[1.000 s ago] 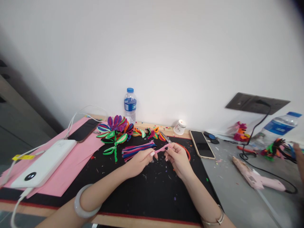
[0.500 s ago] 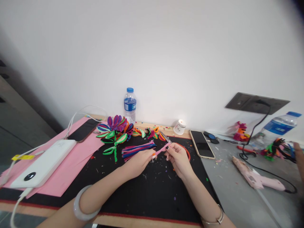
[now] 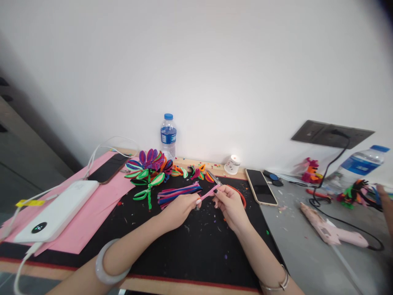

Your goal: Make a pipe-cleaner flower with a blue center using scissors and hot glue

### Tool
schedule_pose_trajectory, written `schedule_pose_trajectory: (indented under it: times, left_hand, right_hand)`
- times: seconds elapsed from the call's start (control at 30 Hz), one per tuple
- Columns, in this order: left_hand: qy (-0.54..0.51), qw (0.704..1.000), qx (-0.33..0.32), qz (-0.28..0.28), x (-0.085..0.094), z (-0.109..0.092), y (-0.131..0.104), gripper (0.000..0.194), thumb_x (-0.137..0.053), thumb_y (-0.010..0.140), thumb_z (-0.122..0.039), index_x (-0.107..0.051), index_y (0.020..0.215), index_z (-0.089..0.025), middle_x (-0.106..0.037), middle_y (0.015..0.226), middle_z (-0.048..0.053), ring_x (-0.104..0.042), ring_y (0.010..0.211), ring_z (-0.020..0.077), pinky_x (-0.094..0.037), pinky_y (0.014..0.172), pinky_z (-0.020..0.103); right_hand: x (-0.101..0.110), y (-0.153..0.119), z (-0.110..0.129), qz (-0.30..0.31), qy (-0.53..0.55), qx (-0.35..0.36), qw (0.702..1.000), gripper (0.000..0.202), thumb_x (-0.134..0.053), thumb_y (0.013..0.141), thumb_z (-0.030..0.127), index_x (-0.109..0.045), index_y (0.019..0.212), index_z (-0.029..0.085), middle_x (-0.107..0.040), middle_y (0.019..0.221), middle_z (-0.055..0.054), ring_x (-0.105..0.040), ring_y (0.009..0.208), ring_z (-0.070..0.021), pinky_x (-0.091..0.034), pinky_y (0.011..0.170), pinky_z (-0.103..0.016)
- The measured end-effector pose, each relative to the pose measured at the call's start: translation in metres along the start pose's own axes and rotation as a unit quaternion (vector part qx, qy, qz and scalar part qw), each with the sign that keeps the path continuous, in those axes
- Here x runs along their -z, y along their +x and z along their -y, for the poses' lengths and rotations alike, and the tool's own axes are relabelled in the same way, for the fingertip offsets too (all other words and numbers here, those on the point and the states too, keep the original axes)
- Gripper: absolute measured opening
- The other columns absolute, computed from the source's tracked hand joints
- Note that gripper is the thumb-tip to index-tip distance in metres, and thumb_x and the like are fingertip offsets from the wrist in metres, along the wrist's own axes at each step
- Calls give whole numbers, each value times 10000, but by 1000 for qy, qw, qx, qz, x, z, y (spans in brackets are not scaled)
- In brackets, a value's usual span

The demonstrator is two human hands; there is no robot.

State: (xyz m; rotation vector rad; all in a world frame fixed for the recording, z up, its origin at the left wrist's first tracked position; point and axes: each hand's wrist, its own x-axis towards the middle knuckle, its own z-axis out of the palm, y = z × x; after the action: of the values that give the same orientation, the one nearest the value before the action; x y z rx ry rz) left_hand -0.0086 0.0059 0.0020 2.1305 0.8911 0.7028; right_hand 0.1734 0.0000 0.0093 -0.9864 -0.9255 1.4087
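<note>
A short pink pipe cleaner (image 3: 210,192) stretches between my two hands above the black mat (image 3: 196,250). My left hand (image 3: 184,207) pinches its lower left end, and my right hand (image 3: 229,201) grips the other end between thumb and fingers. Just behind my left hand lies a bundle of purple, pink and blue pipe cleaners (image 3: 178,194). Scissors (image 3: 241,194) with orange handles lie partly hidden behind my right hand. Farther back are finished petals (image 3: 196,172) and a pipe cleaner flower (image 3: 150,162) with green leaves.
A water bottle (image 3: 168,137) and a white cup (image 3: 232,164) stand by the wall. Pink sheets (image 3: 92,221) carry a power bank (image 3: 58,209) and a dark phone (image 3: 109,168). On the right are another phone (image 3: 260,187), a glue gun (image 3: 331,229) and another person's hand (image 3: 386,205).
Both hands stay nearly in place with the pink pipe cleaner stretched between them. The other person's hand at the right edge has shifted slightly.
</note>
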Motion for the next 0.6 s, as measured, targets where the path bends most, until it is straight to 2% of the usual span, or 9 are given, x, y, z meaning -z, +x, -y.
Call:
schedule_pose_trajectory:
  times: [0.2,0.4,0.6]
  left_hand:
    - [-55,997,39,-27,1,-3,1,340,-248,891,-326,-469,696,-156,-433,611,-33,-398,585,104,-287,569,214]
    - [-102,992,71,-37,3,-3,3,336,-308,866,-343,-509,686,-144,-391,578,-38,-356,550,96,-257,528,207]
    - [-224,965,135,-22,0,4,4,332,-360,841,-406,-523,720,-143,-258,494,-73,-225,430,65,-165,425,195]
  right_hand:
    - [0,0,-1,3,-29,13,999,182,-673,676,285,-569,685,137,-569,516,17,-470,430,-63,-373,437,-176]
    - [-2,-2,1,-3,-86,62,994,168,-661,692,283,-575,677,139,-558,484,22,-475,431,-70,-365,440,-182]
    - [-4,-5,3,1,-122,88,989,135,-655,697,250,-581,661,144,-541,466,34,-468,422,-73,-371,443,-194]
